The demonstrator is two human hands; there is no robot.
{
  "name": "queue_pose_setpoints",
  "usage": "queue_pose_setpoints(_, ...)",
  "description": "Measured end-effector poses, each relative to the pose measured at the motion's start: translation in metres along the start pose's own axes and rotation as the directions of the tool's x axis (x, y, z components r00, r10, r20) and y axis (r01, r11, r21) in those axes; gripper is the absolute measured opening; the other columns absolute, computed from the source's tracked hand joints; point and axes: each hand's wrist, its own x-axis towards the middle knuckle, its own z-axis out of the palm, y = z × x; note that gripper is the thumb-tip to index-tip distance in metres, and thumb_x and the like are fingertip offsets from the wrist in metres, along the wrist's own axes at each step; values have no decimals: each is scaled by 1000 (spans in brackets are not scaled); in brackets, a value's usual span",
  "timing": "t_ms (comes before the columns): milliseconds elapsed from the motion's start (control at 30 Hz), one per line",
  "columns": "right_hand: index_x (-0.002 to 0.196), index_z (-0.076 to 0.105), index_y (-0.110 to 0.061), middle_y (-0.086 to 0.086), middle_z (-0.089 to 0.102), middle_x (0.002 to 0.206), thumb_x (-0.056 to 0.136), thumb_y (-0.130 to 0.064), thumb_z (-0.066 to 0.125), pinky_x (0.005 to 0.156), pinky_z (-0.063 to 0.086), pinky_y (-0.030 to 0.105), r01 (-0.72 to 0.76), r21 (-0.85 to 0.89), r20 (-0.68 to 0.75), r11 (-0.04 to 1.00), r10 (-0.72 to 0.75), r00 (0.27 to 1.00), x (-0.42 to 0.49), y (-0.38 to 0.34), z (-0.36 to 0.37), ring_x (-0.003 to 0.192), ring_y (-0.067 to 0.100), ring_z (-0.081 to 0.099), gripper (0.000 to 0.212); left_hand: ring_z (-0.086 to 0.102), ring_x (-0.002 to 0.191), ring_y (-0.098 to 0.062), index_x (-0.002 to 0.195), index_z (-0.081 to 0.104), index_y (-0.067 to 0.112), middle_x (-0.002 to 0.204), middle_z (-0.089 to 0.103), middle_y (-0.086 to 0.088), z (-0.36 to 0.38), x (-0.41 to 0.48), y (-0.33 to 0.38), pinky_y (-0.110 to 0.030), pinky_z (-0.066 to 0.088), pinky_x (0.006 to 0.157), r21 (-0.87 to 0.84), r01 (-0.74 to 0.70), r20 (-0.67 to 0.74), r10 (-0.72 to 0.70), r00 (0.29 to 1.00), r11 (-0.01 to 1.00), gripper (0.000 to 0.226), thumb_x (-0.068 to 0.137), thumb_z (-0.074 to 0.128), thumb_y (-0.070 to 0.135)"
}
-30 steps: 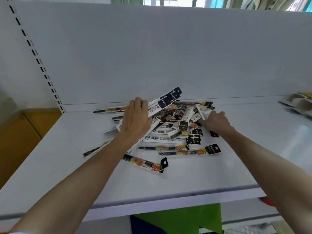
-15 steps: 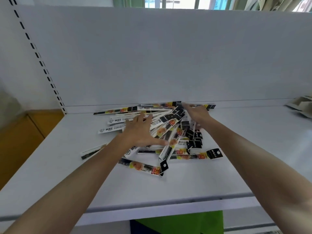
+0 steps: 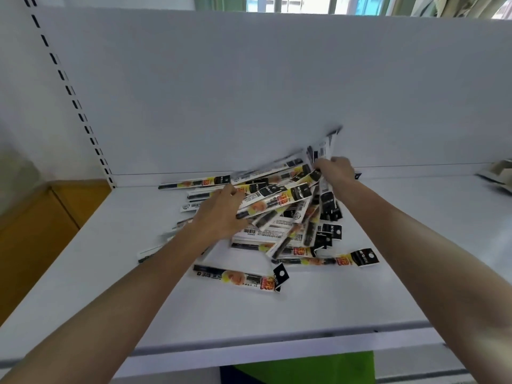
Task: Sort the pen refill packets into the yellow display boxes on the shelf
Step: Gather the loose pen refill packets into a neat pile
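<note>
Pen refill packets [image 3: 279, 231] lie in a loose heap towards the back of the white shelf [image 3: 304, 309], close to its rear panel [image 3: 249, 92]. The left hand [image 3: 221, 214] rests on the left side of the heap, its fingers [image 3: 231, 191] spread and bent over the near ends of a bundle [image 3: 277, 199] of packets, with the thumb below those ends; whether they actually clamp the bundle cannot be told. The right hand [image 3: 336, 171] is at the far right end of the same bundle, its fingers curled tight round several packets whose blurred tips stick up above the fist against the rear panel. The bundle's long axis runs from lower left to upper right, between the two hands, and it tilts up off the heap at the right end. Beneath it, other packets fan out at mixed angles. A single packet [image 3: 238, 278] lies apart in front of the heap, nearly crosswise, with its black hang tab pointing right. A second front packet [image 3: 332, 260] lies alike, its tab also to the right.
</note>
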Motion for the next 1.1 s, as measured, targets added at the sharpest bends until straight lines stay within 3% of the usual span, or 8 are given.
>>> queue_pose_setpoints(233, 101, 51, -4, 8, 53, 86, 93, -18, 44, 48, 34, 19, 418, -225, 5, 880, -427, 904, -3, -29, -17, 75, 23, 48, 17, 40, 116, -25, 136, 38, 22, 129, 44, -8, -8, -8, 1, -37, 37, 93, 91, -13, 0, 13, 1000, 996, 56, 86, 55, 40)
queue_pose_setpoints(467, 130, 43, -10, 9, 51, 116, 96, -20, 45, 75, 48, 37, 867, -438, 493, 238, -743, 453, -37, -64, 36, 90, 27, 57, 36, 25, 134, -26, 142, 30, 22, 147, 28, -6, -12, -30, 23, -42, 20, 111, 75, -51, 36, 48, 998, 996, 92, 69, 54, 73)
queue_pose_setpoints(567, 137, 38, -11, 14, 47, 126, 97, -23, 44, 82, 43, 40, 870, -490, 606, -47, -736, 302, -52, -57, 64, 102, 30, 56, 42, 58, 100, -25, 109, 63, 13, 109, 63, -7, -23, -53, 13, -36, 44, 87, 73, -155, -324, 171, 931, 985, 60, 74, 53, 61)
queue_pose_setpoints(667, 137, 37, -7, 13, 48, 127, 94, -28, 51, 88, 40, 38, 888, -447, 616, -106, -756, 220, -64, -52, 86, 113, 29, 51, 49, 59, 79, -24, 89, 66, 9, 84, 64, -6, -37, -69, -6, -30, 45, 69, 99, -79, -574, 121, 810, 992, 39, 76, 50, 42)
queue_pose_setpoints(867, 145, 26, -19, 10, 37, 141, 72, -58, 67, 106, 26, 45, 915, -392, 874, 90, -272, 401, -73, -46, 101, 131, 30, 25, 93, 58, 72, -21, 94, 62, 12, 86, 60, -2, -32, -94, -24, -14, 32, 50, 17, -9, -435, 15, 900, 1000, 46, 74, 50, 51)
queue_pose_setpoints(967, 148, 16, -18, 8, 21, 153, 73, -63, 63, 112, 18, 46, 891, -390, 851, 233, -277, 446, -76, -48, 83, 140, 28, 13, 99, 44, 118, -23, 132, 44, 14, 132, 47, -7, -18, -100, -21, -36, 43, 91, 43, -39, -231, 47, 972, 998, 102, 59, 41, 85)
queue_pose_setpoints(1033, 149, 9, -18, 7, 13, 156, 69, -69, 61, 115, 13, 47, 896, -397, 859, 200, -263, 439, -81, -44, 64, 143, 27, 8, 108, 7, 141, -21, 147, 8, 18, 155, 8, -2, -12, -101, -18, -39, 10, 115, 40, -14, 6, 14, 1000, 999, 127, 49, 35, 93)
queue_pose_setpoints(1100, 149, -1, -19, 6, 2, 157, 64, -74, 61, 116, 5, 49, 911, -389, 885, 135, -218, 410, -90, -30, 47, 144, 26, 0, 118, -13, 142, -20, 146, -13, 22, 155, -14, 0, -6, -97, -16, -41, -6, 114, 82, 14, 99, -23, 995, 996, 130, 48, 35, 92)
